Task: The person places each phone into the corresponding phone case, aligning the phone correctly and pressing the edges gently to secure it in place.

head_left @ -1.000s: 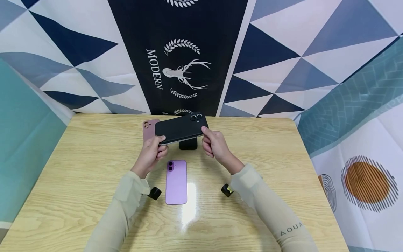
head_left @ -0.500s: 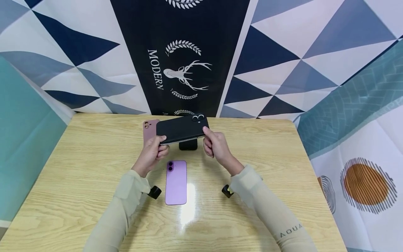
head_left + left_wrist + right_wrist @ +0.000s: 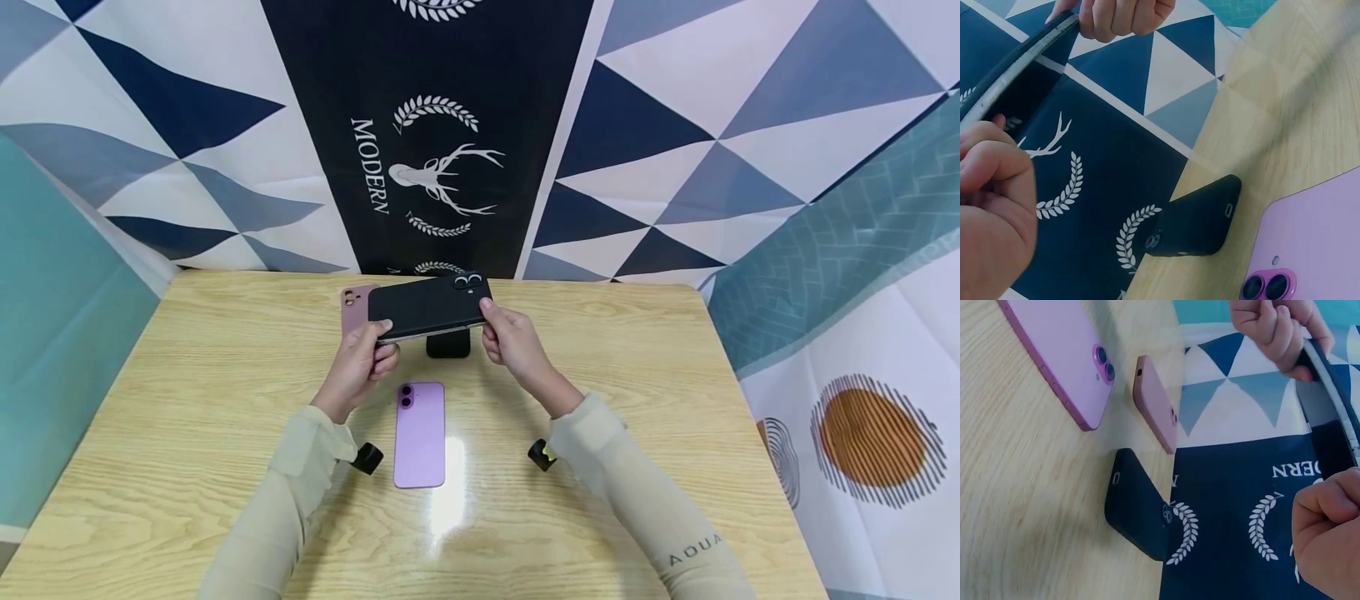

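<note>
A black phone in a case (image 3: 427, 307), with two camera lenses at its upper right, is held sideways above the back of the table. My left hand (image 3: 358, 367) pinches its lower left end, thumb on top. At the other end, my right hand (image 3: 521, 350) grips the lower right corner with thumb and curled fingers. Both wrist views show the phone's edge (image 3: 1016, 59) between the two hands, tilted off the table. Its underside is mostly hidden in the head view.
A purple phone (image 3: 420, 435) lies on the wooden table (image 3: 225, 417) between the forearms. Behind the held phone are a pink phone or case (image 3: 355, 308) at the left and another black one (image 3: 448, 344), partly covered. Patterned cloth (image 3: 637, 167) hangs along the back edge.
Both hands and the held black phone have shifted very slightly left since half a second ago. The grip looks the same, and the things on the table have stayed put.
</note>
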`<act>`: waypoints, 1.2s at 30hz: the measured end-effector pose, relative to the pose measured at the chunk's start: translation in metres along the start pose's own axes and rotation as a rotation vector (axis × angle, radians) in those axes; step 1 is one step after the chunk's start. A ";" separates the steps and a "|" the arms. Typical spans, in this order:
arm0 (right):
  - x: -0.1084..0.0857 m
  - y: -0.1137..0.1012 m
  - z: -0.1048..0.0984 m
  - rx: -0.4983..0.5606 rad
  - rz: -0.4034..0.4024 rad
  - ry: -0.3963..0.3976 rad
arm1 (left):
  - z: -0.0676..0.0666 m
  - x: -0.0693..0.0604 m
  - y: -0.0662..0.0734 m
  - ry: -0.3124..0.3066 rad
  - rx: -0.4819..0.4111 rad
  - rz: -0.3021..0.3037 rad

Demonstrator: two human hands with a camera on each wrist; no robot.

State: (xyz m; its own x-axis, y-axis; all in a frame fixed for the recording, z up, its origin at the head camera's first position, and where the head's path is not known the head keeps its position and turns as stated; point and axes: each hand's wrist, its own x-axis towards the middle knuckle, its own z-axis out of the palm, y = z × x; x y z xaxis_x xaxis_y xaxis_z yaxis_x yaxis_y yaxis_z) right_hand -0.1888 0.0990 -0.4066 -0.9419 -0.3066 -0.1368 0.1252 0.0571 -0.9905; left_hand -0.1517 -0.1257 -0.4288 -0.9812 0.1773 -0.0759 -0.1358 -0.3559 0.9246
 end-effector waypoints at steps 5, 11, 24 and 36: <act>0.000 0.001 0.001 -0.022 0.025 0.001 | 0.002 0.002 0.003 0.004 -0.004 -0.070; 0.000 0.003 0.001 0.045 0.043 0.026 | 0.005 0.004 0.002 -0.048 -0.045 -0.067; 0.002 0.000 0.004 0.039 0.058 -0.100 | 0.003 0.003 -0.005 -0.162 -0.098 -0.002; 0.006 0.002 0.014 0.300 -0.065 0.040 | 0.005 0.003 0.006 -0.055 0.193 -0.186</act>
State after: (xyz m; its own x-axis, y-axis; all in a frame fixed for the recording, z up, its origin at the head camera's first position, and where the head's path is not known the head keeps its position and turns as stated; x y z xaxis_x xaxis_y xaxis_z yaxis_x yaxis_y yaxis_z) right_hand -0.1896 0.0844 -0.4094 -0.9618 -0.2625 -0.0777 0.1446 -0.2463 -0.9584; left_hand -0.1550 -0.1223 -0.4217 -0.9321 0.2749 -0.2359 -0.2796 -0.1316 0.9511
